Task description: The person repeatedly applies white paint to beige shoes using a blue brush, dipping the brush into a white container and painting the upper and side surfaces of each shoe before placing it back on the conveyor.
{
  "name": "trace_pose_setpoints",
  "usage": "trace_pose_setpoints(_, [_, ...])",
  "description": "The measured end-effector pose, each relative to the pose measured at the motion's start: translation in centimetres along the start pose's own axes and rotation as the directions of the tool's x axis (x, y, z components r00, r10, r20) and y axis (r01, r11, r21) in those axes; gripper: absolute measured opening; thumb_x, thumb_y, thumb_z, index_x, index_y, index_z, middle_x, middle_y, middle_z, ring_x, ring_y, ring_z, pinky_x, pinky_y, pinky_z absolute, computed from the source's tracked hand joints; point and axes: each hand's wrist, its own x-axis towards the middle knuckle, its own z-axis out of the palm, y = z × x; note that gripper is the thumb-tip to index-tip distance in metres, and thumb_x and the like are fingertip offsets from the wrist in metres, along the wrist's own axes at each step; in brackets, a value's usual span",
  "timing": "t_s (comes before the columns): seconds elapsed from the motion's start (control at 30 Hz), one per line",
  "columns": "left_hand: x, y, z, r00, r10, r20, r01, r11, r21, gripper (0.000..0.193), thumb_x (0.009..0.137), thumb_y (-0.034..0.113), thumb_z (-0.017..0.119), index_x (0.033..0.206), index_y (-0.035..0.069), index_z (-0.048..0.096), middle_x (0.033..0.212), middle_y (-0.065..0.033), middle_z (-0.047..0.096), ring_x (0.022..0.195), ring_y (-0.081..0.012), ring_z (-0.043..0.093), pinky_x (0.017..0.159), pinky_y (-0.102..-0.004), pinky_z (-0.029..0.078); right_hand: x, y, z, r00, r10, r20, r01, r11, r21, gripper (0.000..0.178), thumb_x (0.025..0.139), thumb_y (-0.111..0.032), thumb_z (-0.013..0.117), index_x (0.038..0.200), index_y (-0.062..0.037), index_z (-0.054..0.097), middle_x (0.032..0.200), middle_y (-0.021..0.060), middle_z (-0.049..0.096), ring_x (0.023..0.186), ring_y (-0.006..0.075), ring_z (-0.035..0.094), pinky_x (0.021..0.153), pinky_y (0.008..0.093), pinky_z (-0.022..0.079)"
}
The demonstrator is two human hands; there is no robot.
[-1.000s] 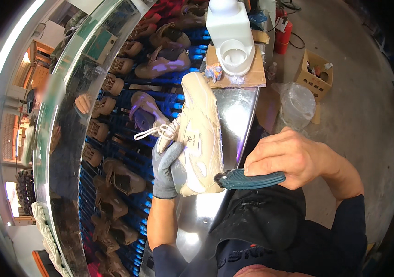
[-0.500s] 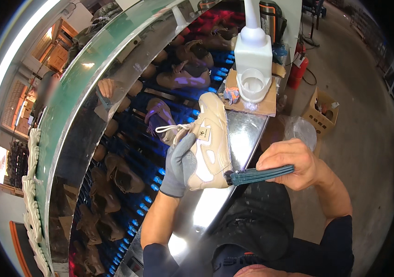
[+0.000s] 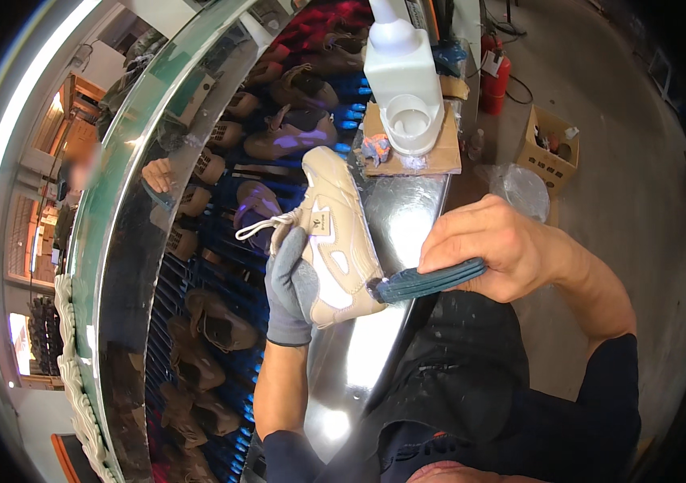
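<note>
My left hand point(image 3: 288, 290), in a grey glove, is closed round a beige and white sneaker point(image 3: 336, 249). The sneaker is held on its side, toe pointing away from me and heel toward me, with its white laces hanging out to the left. Bare, my right hand point(image 3: 494, 245) grips the thick dark teal handle of a brush point(image 3: 439, 280). Its dark tip meets the bottom edge of the sneaker at the heel. Part of my left thumb lies over the shoe's side; the other fingers are mostly hidden behind it.
Below the sneaker runs a shiny metal ledge point(image 3: 407, 209). On cardboard point(image 3: 447, 157) at its far end stands a white bottle with a cup point(image 3: 403, 76). To the left, several brown shoes point(image 3: 294, 137) sit on a blue-lit roller conveyor under a clear cover. A carton point(image 3: 548, 149) and red extinguisher point(image 3: 496, 80) stand right.
The brush tip stays at the heel edge while my right hand has shifted slightly up and tilted the handle. My view has turned a little, moving the surroundings leftward.
</note>
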Motion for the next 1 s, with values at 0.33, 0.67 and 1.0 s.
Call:
trace_pose_setpoints(0.33, [2.4, 0.3, -0.7, 1.000, 0.009, -0.012, -0.010, 0.997, -0.075, 0.033, 0.113, 0.018, 0.052, 0.143, 0.006, 0.057, 0.143, -0.0145, 0.064, 0.133, -0.0295, 0.063, 0.116, -0.0470, 0.051, 0.1, -0.5, -0.6, 0.989, -0.133, -0.063, 0.112, 0.959, -0.262, 0.023, 0.079, 0.001, 0.080, 0.102, 0.0030, 0.074, 0.098, 0.0162, 0.075, 0.082, 0.0297, 0.075, 0.065, 0.0351, 0.059])
trace_pose_setpoints(0.67, [4.7, 0.2, -1.2, 0.996, -0.045, 0.078, 0.060, 0.978, -0.198, 0.044, 0.114, 0.029, 0.052, 0.143, -0.003, 0.058, 0.140, -0.0190, 0.068, 0.127, -0.0339, 0.067, 0.114, -0.0497, 0.052, 0.9, -1.5, -1.8, 0.967, -0.246, 0.069, 0.241, 0.792, -0.561, 0.026, 0.077, -0.004, 0.082, 0.100, 0.0009, 0.074, 0.098, 0.0128, 0.074, 0.082, 0.0257, 0.075, 0.058, 0.0313, 0.058])
trace_pose_setpoints(1.0, [4.7, 0.5, 0.5, 0.986, -0.144, 0.081, 0.157, 0.971, -0.181, 0.046, 0.112, 0.041, 0.053, 0.137, 0.003, 0.062, 0.135, -0.0155, 0.070, 0.124, -0.0303, 0.068, 0.111, -0.0472, 0.053, 0.7, -1.3, -1.6, 0.916, -0.365, 0.164, 0.365, 0.595, -0.716, 0.024, 0.073, -0.005, 0.082, 0.095, -0.0008, 0.076, 0.104, 0.0087, 0.074, 0.090, 0.0248, 0.074, 0.062, 0.0297, 0.061])
